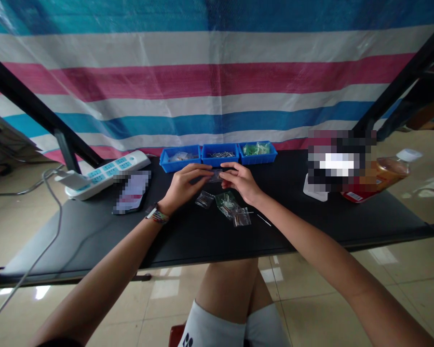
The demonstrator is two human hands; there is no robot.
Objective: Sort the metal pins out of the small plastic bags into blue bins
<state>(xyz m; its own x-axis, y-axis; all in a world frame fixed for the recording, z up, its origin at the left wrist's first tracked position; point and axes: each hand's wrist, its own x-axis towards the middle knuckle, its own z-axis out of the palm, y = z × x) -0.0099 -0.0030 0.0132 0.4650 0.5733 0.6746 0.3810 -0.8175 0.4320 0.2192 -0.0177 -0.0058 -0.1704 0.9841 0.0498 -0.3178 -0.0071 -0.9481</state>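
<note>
Between both hands, just in front of the blue bins, is a small clear plastic bag (216,176). My left hand (185,185) pinches its left side with the fingertips. The fingers of my right hand (241,183) are closed on its right side; its contents are too small to make out. On the black table below lie another small clear bag (204,199) with dark bits, a green-tinted bag (227,205) of small parts, and a clear bag (242,218) overlapping it. A thin metal pin (264,220) lies beside my right forearm.
Three blue bins stand at the back: clear bags in the left bin (181,166), metal pieces in the middle bin (220,161), green bags in the right bin (257,159). A power strip (108,173) and phone (133,192) lie left; a bottle (379,179) lies right. Striped sheeting (217,77) hangs behind.
</note>
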